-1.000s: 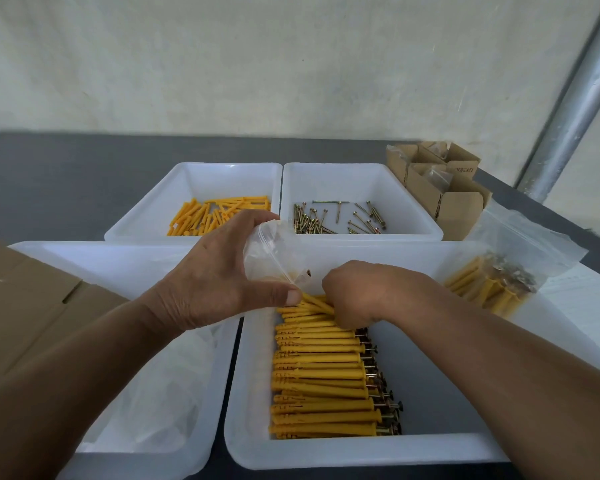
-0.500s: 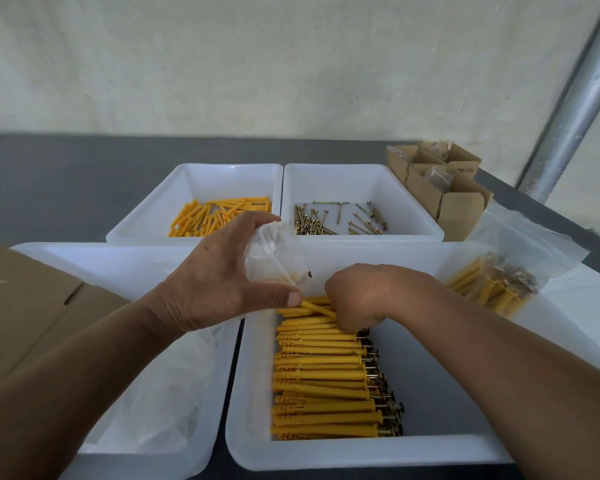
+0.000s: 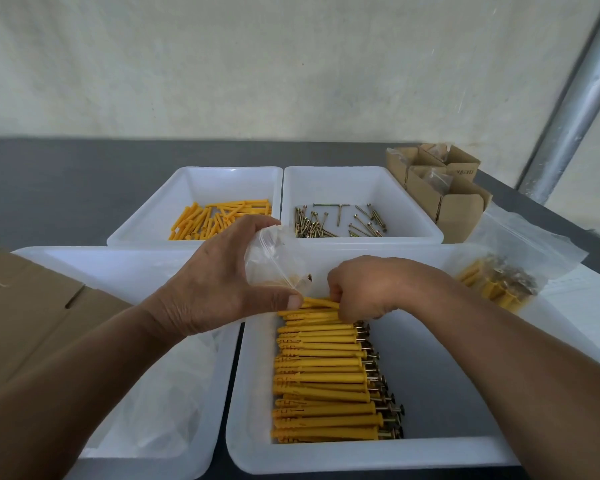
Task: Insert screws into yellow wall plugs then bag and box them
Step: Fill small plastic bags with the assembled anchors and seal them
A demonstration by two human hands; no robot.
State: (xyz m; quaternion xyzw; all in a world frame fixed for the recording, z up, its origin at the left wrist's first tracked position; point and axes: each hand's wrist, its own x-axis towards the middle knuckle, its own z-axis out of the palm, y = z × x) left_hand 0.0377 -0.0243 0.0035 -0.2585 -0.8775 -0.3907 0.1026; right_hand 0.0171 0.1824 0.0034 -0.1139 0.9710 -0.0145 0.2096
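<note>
Inside near bin (image 3: pixel 430 459): yellow plugs (image 3: pixel 321 386), screw-tipped.

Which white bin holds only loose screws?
The far right bin; the far left bin holds bare yellow plugs, the near right bin assembled plugs, the near left bin clear bags.

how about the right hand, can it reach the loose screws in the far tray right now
Probably yes, once freed: the right hand grips plugs from the near tray, so it is busy. The screws lie in an open tray just beyond it, with nothing between.
</note>
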